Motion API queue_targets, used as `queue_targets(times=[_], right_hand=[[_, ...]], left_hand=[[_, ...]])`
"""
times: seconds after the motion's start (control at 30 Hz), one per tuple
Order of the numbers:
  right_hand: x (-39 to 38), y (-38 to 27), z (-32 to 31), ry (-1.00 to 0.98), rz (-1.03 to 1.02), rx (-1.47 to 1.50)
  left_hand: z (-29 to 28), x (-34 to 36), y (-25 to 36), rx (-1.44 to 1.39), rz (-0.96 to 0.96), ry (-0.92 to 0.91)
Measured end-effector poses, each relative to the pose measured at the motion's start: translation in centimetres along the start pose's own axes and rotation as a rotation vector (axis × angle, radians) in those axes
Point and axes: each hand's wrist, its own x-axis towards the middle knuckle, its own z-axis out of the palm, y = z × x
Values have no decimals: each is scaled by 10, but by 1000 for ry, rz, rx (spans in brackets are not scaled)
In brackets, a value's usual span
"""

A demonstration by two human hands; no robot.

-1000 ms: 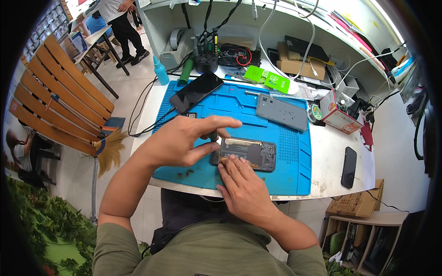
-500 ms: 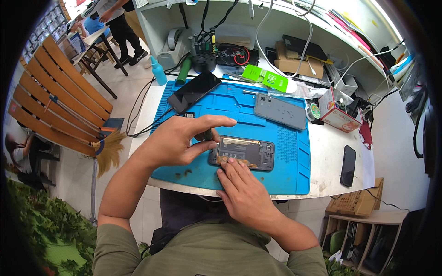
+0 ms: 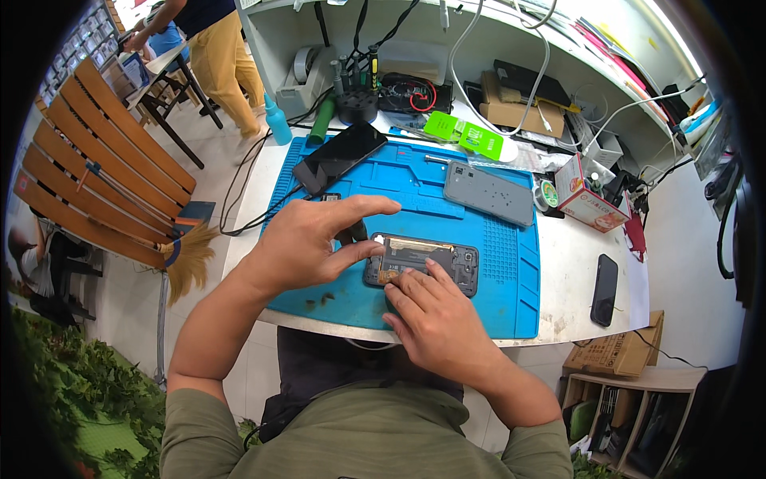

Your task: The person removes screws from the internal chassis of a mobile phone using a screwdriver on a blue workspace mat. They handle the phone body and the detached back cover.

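Observation:
An opened phone [image 3: 463, 275] lies on the blue repair mat [image 3: 503, 307], its battery and inner parts facing up. At its left end is my left hand [image 3: 305, 246], index finger stretched out above and thumb at the phone's edge. Something dark [image 3: 349, 235] shows between that hand's thumb and curled fingers; its kind is hidden. My right hand [image 3: 437, 315] rests on the phone's near edge with fingers apart, their tips beside a copper-coloured ribbon [image 3: 388, 276]. Beyond my hands, a black phone screen [image 3: 341, 160] and a grey phone back [image 3: 488, 194] lie on the mat.
A blue bottle [image 3: 276, 124], a green cylinder [image 3: 321, 120] and a tool holder [image 3: 356, 104] stand behind the mat. A box [image 3: 589, 195] and a black phone [image 3: 604, 289] are to the right. Another person [image 3: 219, 56] stands at the upper left.
My right hand has shifted right and slightly up along the phone, its fingers more spread. My left thumb has moved slightly right. Different clothing shows on the person in the background.

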Motion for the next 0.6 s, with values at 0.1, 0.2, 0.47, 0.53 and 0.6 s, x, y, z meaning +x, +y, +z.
queue_targets(times=[0.1,0.2,0.47,0.53,0.6], right_hand=[[3,2,-2,-2,4,4],[7,12,-3,5,19,-18],[26,44,-14,-17,64,-90],[30,48,-15,-25,62,-101],[34,50,-16,-19,52,-112]], left_hand=[[-4,4,4,-195,-60,-77],[0,1,0,-35,-11,-44],[-4,4,3,-101,10,-72],[-3,4,3,-118,21,-65],[-1,2,-3,-83,72,-45]])
